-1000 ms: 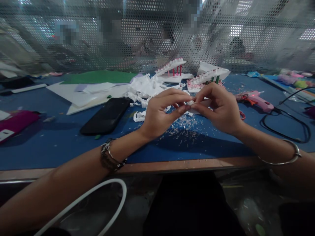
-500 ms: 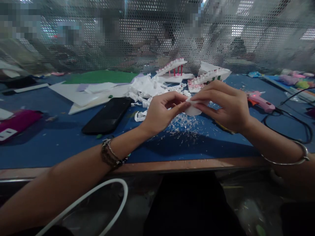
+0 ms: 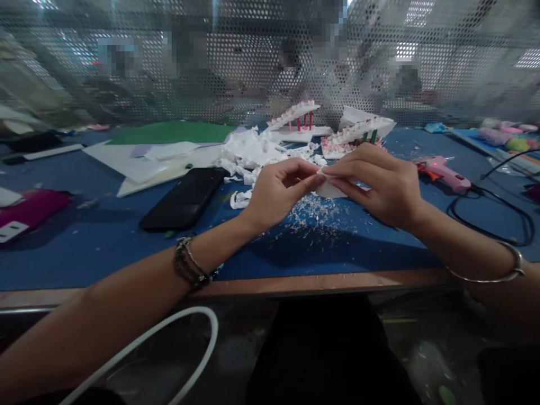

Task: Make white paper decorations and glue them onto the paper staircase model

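Between my two hands is a small white piece of paper (image 3: pixel 331 189), hanging above the blue table. My left hand (image 3: pixel 282 191) pinches its left edge with thumb and fingertips. From the other side, my right hand (image 3: pixel 379 183) has thumb and fingers closed on the same piece, fingertips almost meeting those of the left. Part of the paper is hidden behind the fingers. White shreds (image 3: pixel 316 216) lie scattered on the table below. Behind my left hand is a heap of crumpled white paper scraps (image 3: pixel 253 147).
A black phone (image 3: pixel 183 199) lies left of my hands. To the right rests a pink glue gun (image 3: pixel 447 173) with a black cable (image 3: pixel 523 219). Small stair models (image 3: pixel 297 115) stand at the back. Green sheet (image 3: pixel 169 132) and magenta case (image 3: pixel 36 209) are on the left.
My right hand has shifted slightly right and turned, and the white paper now hangs lower into view between the hands. Both hands keep their pinch.
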Demonstrator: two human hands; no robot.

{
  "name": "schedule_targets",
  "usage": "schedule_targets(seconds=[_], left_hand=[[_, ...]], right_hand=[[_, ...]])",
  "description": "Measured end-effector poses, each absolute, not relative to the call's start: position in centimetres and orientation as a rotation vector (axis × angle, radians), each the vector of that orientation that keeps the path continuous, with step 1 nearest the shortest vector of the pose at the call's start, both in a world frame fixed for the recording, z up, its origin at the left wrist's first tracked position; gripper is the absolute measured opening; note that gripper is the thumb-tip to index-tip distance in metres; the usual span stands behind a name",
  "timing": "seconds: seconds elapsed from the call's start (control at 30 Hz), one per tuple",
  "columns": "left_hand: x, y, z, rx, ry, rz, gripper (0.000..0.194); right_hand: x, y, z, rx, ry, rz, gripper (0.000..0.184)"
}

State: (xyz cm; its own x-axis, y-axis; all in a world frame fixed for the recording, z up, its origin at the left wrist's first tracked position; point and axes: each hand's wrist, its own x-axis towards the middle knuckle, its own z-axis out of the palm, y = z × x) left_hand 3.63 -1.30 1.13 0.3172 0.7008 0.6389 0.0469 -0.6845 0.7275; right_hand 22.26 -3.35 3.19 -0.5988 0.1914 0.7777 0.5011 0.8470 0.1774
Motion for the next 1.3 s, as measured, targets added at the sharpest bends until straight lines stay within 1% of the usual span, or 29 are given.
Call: schedule_targets(seconds=[0.17,0.33,0.43,0.6,0.73,0.83,0.97,1.07,1.13,1.3], left_hand=[[3.6,-1.1,0.9,2.009,0.652,1.417,0.028],[3.7,-1.3,1.1,2.062,0.671,1.410,0.025],[3.7,-1.5,1.2,2.103,0.661,1.420,0.023],[3.9,-1.6,1.1,2.162,0.652,1.469,0.017],[3.8,-1.6,1.1,2.243,0.634,1.504,0.015],[3.4,-1.5,1.3,2.357,0.610,1.490,0.015],[3.0,-1.5,1.6,2.500,0.584,1.501,0.013],[3.0,-1.8,1.7,2.537,0.610,1.522,0.015],[3.1,-2.0,1.7,2.533,0.635,1.548,0.017],[3.2,-2.2,1.9,2.499,0.608,1.536,0.017]], right_hand=[[22.5,-3.6,3.2,-0.537,-2.233,-0.535,0.020],[22.4,-3.8,3.4,-0.576,-2.222,-0.598,0.017],[22.2,-3.8,3.7,-0.587,-2.202,-0.553,0.015],[22.1,-3.9,4.2,-0.638,-2.181,-0.310,0.014],[22.0,-3.9,4.3,-0.617,-2.149,-0.163,0.006],[21.8,-3.8,4.2,-0.685,-2.088,0.053,0.002],[21.6,-3.4,3.8,-0.713,-2.021,0.398,0.008],[21.5,-3.2,3.5,-0.693,-1.970,0.542,0.010],[21.4,-3.3,3.3,-0.678,-1.933,0.529,0.012],[21.0,-4.0,3.1,-0.687,-1.914,0.328,0.012]])
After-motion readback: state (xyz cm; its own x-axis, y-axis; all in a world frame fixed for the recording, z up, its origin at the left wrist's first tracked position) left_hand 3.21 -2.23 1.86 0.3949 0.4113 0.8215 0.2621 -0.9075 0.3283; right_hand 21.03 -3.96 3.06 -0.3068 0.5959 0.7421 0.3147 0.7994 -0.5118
